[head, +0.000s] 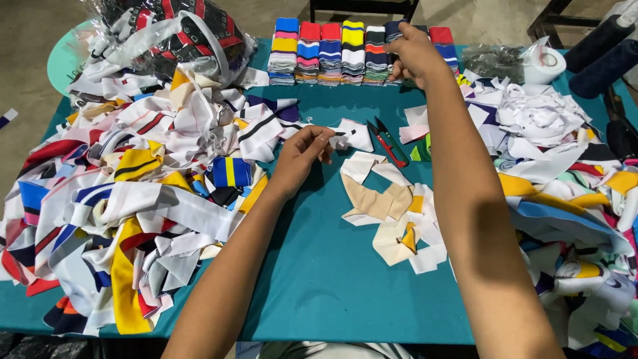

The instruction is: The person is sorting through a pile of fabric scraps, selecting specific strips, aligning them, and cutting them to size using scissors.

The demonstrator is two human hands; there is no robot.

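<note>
- Left hand (302, 151) pinches a small white fabric scrap (352, 135) with dark marks, mid-table
- Right hand (413, 54) is closed on the far row of folded striped stacks (332, 52)
- Clear plastic bag (176, 33) sits far left, white tape roll (548, 64) far right

A small white fabric scrap with a dark edge (351, 135) is lying crumpled on the teal cloth, one corner lifting where the left hand's (300, 154) fingertips are pinching it. A row of neatly folded striped fabric stacks (332, 52) (blue, red, yellow and white bands) is standing upright, its right end sitting under the right hand (413, 54), whose fingers are touching it.
</note>
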